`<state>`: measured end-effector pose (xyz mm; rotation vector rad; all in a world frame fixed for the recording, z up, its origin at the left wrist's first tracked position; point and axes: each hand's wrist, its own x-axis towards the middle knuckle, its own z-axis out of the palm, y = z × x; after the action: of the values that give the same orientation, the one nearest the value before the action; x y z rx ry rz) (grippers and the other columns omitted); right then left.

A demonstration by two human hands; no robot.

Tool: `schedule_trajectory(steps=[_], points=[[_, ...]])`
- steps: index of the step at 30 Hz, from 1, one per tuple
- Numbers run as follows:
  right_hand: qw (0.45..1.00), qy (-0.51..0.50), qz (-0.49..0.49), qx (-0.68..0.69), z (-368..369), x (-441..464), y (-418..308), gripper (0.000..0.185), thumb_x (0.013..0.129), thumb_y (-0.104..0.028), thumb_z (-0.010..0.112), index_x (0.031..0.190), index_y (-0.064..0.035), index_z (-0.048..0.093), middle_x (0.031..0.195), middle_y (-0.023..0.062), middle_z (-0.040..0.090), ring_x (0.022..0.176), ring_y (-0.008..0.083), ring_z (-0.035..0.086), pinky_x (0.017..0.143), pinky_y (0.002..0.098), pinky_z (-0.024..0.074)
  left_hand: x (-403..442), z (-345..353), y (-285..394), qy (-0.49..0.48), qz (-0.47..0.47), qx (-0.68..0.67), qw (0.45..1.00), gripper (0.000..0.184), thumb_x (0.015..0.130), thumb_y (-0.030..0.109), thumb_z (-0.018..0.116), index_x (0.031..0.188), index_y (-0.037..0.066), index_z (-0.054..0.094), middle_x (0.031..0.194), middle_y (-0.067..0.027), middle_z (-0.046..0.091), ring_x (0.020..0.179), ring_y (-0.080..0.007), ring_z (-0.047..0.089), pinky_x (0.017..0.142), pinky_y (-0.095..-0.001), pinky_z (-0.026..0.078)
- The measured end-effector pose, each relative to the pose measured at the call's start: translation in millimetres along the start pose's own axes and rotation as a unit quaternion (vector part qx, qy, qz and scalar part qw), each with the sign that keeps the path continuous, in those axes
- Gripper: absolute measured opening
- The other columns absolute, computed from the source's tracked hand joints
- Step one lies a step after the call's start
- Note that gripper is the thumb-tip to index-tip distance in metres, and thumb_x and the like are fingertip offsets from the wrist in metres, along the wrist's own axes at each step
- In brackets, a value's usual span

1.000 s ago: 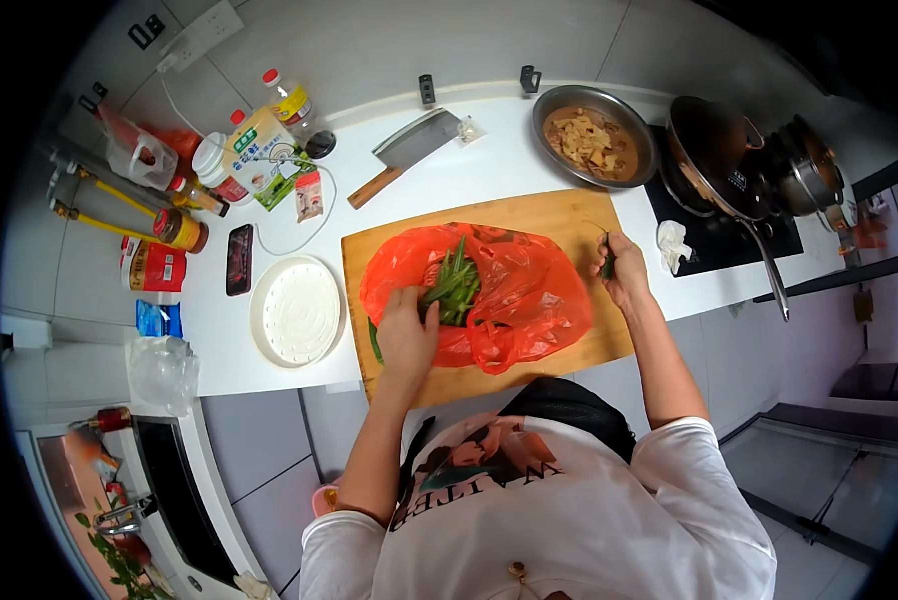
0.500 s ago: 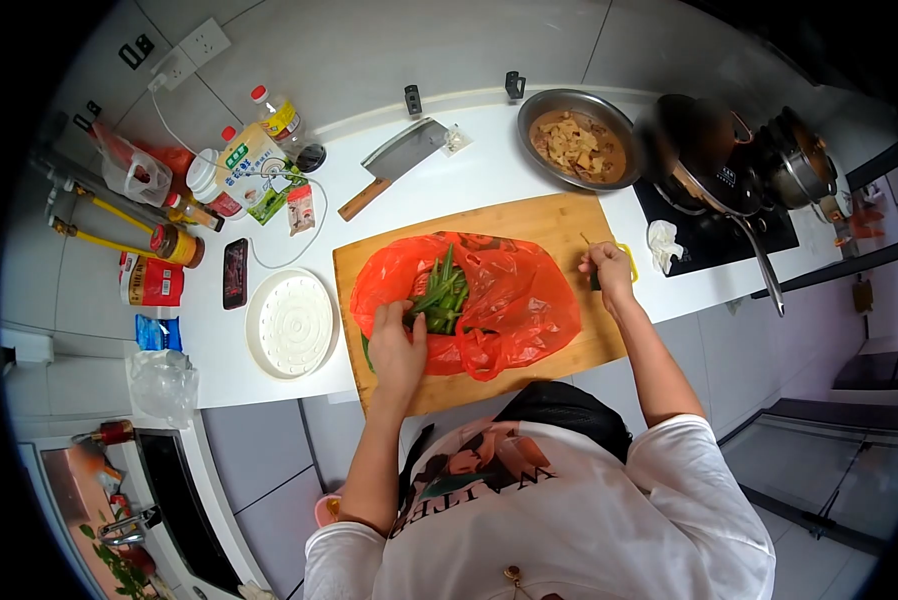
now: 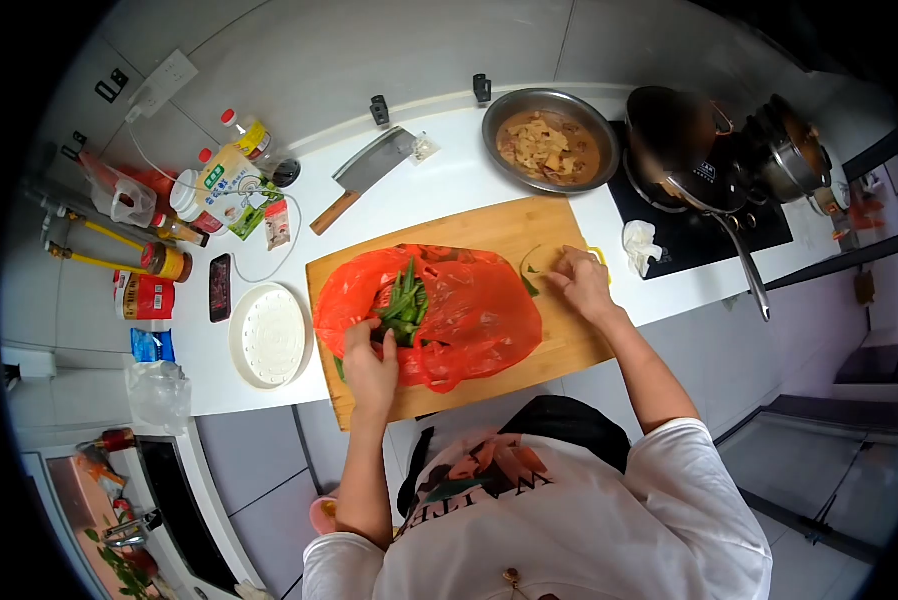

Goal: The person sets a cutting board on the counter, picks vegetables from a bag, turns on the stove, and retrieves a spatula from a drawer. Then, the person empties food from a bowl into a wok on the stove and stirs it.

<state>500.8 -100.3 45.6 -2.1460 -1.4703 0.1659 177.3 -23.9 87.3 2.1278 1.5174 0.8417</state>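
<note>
In the head view, the left hand [image 3: 371, 368] spreads thumb and fingers at the mouth of a red translucent plastic bag [image 3: 484, 315], beside long green pods [image 3: 403, 305] inside; any grip is unclear. The right hand [image 3: 581, 283], fingers loosely curled, hold uncertain, is just beside a thin green piece [image 3: 529, 286] over the rectangular wooden board [image 3: 459, 228].

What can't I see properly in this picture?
All in the head view:
- Deeper green vegetables: hidden by the red bag and left hand.
- Black pan: a blurry patch hides what's inside, if anything.
- Phone: screen too small to read.
- Plant: cut off by the bottom edge.
</note>
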Motion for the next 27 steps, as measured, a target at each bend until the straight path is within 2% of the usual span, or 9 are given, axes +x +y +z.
schedule_trajectory(steps=[4,6,8,11,12,13,16,24,27], points=[[0.998,-0.006,-0.016,0.056,-24,-2,16,0.028,0.069,-0.013,0.068,0.092,-0.0008,0.059,0.095,0.0144,0.061,0.091,0.0312,0.057,0.075,0.0379,0.0451,-16,13,13,0.037,-0.036,-0.005,0.999,0.020,0.075,0.006,0.063,0.093,0.000,0.057,0.088,-0.0130,0.055,0.059,-0.0210,0.054,0.057,-0.0325,0.045],[0.997,0.007,-0.036,0.071,-38,2,25,0.029,0.069,-0.012,0.068,0.095,-0.0008,0.059,0.097,0.0147,0.061,0.092,0.0308,0.057,0.077,0.0369,0.0452,-25,17,21,0.050,-0.051,0.006,0.997,0.020,0.075,0.005,0.062,0.094,0.000,0.056,0.090,-0.0140,0.055,0.070,-0.0251,0.055,0.066,-0.0341,0.045],[0.987,-0.019,0.015,0.158,-67,8,25,0.030,0.072,-0.010,0.066,0.099,-0.0011,0.059,0.098,0.0153,0.061,0.092,0.0277,0.059,0.076,0.0346,0.0458,-34,23,30,0.067,-0.037,0.019,0.997,0.020,0.075,0.005,0.061,0.094,0.000,0.056,0.092,-0.0147,0.054,0.076,-0.0272,0.055,0.071,-0.0349,0.045],[0.985,-0.013,0.041,0.166,-101,19,27,0.026,0.073,-0.010,0.065,0.097,-0.0010,0.060,0.094,0.0145,0.062,0.087,0.0255,0.060,0.071,0.0330,0.0463,-44,26,41,0.077,-0.045,0.003,0.996,0.021,0.076,0.004,0.060,0.095,-0.001,0.056,0.100,-0.0169,0.052,0.093,-0.0317,0.051,0.082,-0.0370,0.042],[0.987,0.002,0.051,0.150,-107,22,30,0.022,0.076,-0.008,0.064,0.096,-0.0002,0.061,0.086,0.0081,0.065,0.080,0.0150,0.061,0.072,0.0264,0.0462,-47,25,47,0.079,-0.034,0.019,0.996,0.022,0.076,0.004,0.060,0.097,-0.001,0.056,0.104,-0.0178,0.050,0.097,-0.0330,0.049,0.084,-0.0376,0.040],[0.987,0.004,0.047,0.151,-112,23,34,0.022,0.076,-0.008,0.064,0.096,-0.0002,0.061,0.086,0.0081,0.065,0.080,0.0150,0.061,0.072,0.0264,0.0462,-48,24,51,0.083,-0.023,0.035,0.996,0.024,0.077,0.005,0.060,0.099,-0.002,0.055,0.108,-0.0186,0.047,0.102,-0.0343,0.047,0.087,-0.0383,0.039],[0.967,0.041,0.086,0.237,-123,28,48,0.021,0.075,-0.010,0.065,0.094,0.0007,0.062,0.075,0.0079,0.063,0.065,0.0102,0.057,0.058,0.0230,0.0450,-47,23,55,0.071,-0.028,-0.002,0.997,0.026,0.078,0.005,0.059,0.102,-0.002,0.055,0.112,-0.0193,0.045,0.106,-0.0348,0.045,0.090,-0.0390,0.037],[0.964,0.105,0.078,0.230,-176,34,55,0.018,0.079,-0.008,0.062,0.093,0.0025,0.061,0.082,0.0079,0.064,0.076,0.0120,0.060,0.070,0.0239,0.0470,-37,23,52,0.057,-0.023,-0.072,0.996,0.025,0.079,0.006,0.059,0.102,-0.002,0.054,0.112,-0.0200,0.045,0.106,-0.0345,0.045,0.091,-0.0392,0.037],[0.962,0.131,0.113,0.210,-193,32,50,0.013,0.079,-0.006,0.061,0.089,0.0025,0.059,0.067,-0.0004,0.056,0.062,0.0054,0.050,0.059,0.0193,0.0410,-23,16,53,0.071,0.013,-0.074,0.995,0.023,0.080,0.005,0.060,0.101,-0.002,0.055,0.109,-0.0172,0.047,0.100,-0.0277,0.049,0.083,-0.0337,0.042]])
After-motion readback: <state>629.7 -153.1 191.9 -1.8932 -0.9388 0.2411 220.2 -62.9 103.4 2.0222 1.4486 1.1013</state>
